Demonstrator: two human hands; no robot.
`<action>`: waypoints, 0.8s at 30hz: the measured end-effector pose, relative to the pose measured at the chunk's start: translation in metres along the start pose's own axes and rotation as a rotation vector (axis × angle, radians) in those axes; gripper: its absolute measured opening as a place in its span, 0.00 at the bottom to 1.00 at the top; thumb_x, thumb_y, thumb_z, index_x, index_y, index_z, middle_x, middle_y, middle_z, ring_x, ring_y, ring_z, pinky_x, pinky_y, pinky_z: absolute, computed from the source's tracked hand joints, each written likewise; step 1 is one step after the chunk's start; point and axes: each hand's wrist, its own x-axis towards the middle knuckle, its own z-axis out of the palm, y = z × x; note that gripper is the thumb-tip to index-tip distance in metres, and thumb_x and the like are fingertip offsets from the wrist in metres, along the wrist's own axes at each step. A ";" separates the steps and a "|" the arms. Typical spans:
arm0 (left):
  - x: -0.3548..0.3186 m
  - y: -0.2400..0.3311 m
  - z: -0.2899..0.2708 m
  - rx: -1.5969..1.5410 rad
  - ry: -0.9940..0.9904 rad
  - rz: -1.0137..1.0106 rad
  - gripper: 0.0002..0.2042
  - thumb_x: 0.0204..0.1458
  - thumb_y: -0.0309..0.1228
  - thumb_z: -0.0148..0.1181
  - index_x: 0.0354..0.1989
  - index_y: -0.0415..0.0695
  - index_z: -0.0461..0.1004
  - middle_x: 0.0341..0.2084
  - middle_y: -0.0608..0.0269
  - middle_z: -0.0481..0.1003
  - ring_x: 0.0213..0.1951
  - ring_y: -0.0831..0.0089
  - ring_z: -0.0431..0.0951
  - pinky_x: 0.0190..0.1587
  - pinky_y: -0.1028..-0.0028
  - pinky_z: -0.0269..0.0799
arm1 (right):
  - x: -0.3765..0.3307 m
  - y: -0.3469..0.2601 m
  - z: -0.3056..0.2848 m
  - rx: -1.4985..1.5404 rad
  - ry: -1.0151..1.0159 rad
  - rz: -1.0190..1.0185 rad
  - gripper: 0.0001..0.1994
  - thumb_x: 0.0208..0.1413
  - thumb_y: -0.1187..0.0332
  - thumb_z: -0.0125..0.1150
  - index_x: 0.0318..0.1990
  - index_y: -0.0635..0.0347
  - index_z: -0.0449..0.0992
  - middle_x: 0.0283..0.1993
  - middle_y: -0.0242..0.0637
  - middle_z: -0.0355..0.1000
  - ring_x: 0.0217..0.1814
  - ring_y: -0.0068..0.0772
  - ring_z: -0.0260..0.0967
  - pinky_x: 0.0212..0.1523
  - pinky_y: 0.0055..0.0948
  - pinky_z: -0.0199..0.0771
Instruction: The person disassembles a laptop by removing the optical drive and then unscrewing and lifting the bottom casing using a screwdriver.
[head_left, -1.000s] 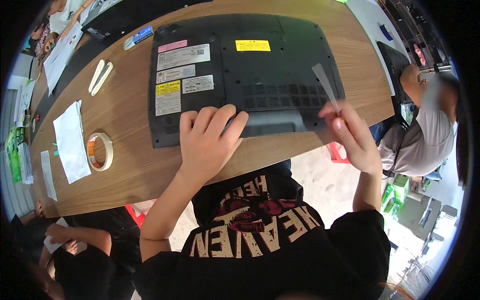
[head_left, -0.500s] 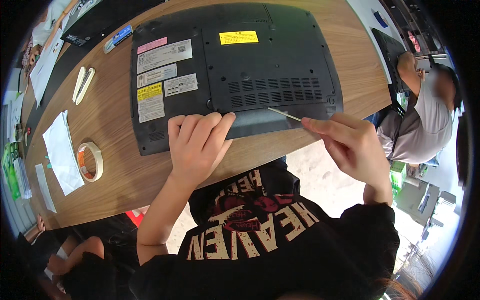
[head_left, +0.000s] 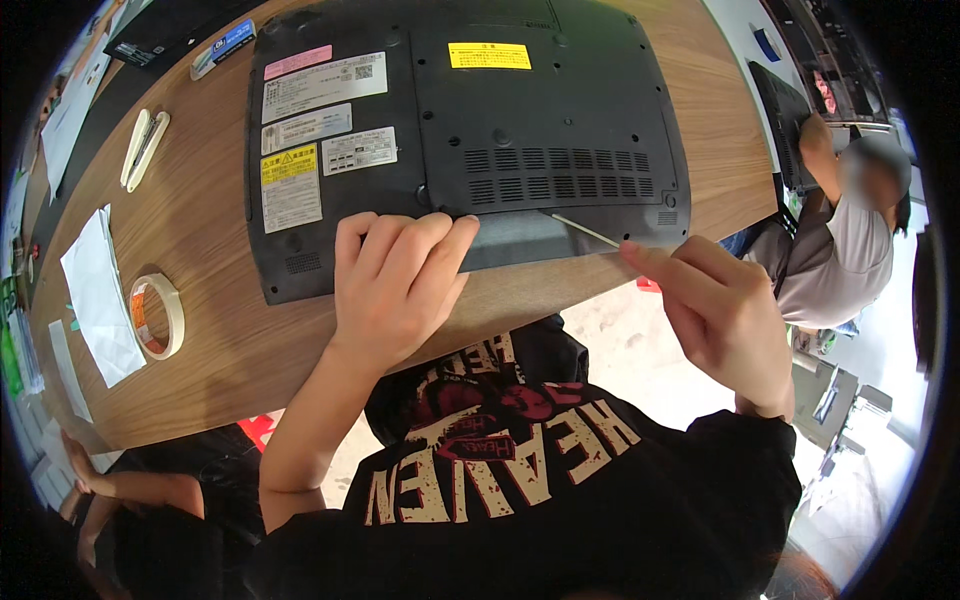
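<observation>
Laptop computer of black plastic [head_left: 570,105], head view: the broad, flat case lies underside up on the brown wood-grain bench [head_left: 230,340], its near edge toward the person. A slotted black vent grille [head_left: 557,176] and a yellow rectangular label [head_left: 489,56] mark the uppermost face. The right grip, a bare hand [head_left: 718,315], is pinched on a thin, pale, narrow strip [head_left: 585,231], whose far tip meets the case at or near the seam below the grille; whether it enters the seam cannot be told. The left grip, also bare [head_left: 400,285], rests with curled fingers at the same seam; its thumb is hidden, so whether it grasps or merely presses is unclear. At the left lie a cream roll of tape [head_left: 177,318], white paper sheets [head_left: 100,300] and a cream, slim, V-shaped tool [head_left: 135,150].

Handling, as judged: the case is probably fairly heavy, stiff and somewhat slippery, best held by opposite side edges; the panel border may crack if forced. The strip appears light, perhaps flexible, and is best pinched close to its working tip.
</observation>
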 end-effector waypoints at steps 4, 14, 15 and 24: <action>0.006 0.000 -0.006 -0.152 -0.121 -0.047 0.21 0.32 0.26 0.67 0.41 0.45 0.78 0.34 0.69 0.70 0.34 0.71 0.68 0.40 0.66 0.61 | 0.000 0.000 0.002 -0.103 -0.031 -0.039 0.22 0.44 0.81 0.59 0.51 0.61 0.75 0.30 0.37 0.68 0.22 0.33 0.68 0.21 0.30 0.69; 0.007 0.003 -0.005 -0.172 -0.209 -0.037 0.17 0.39 0.27 0.68 0.42 0.48 0.81 0.30 0.72 0.68 0.32 0.72 0.66 0.40 0.67 0.56 | -0.015 -0.030 0.033 -0.527 -0.056 -0.147 0.24 0.38 0.78 0.57 0.50 0.75 0.73 0.24 0.30 0.58 0.19 0.18 0.57 0.11 0.19 0.60; 0.007 0.003 -0.006 -0.178 -0.215 -0.031 0.17 0.39 0.27 0.68 0.42 0.48 0.81 0.30 0.72 0.68 0.32 0.72 0.66 0.40 0.67 0.56 | -0.018 -0.030 0.040 -0.491 -0.045 -0.111 0.26 0.38 0.78 0.56 0.51 0.75 0.72 0.25 0.31 0.58 0.19 0.19 0.58 0.12 0.19 0.61; 0.005 0.003 -0.002 -0.190 -0.211 -0.005 0.17 0.42 0.28 0.68 0.43 0.51 0.79 0.29 0.77 0.68 0.30 0.75 0.65 0.39 0.66 0.52 | -0.040 -0.018 0.124 0.247 0.285 0.195 0.27 0.47 0.85 0.52 0.60 0.71 0.63 0.33 0.43 0.67 0.22 0.31 0.69 0.21 0.32 0.73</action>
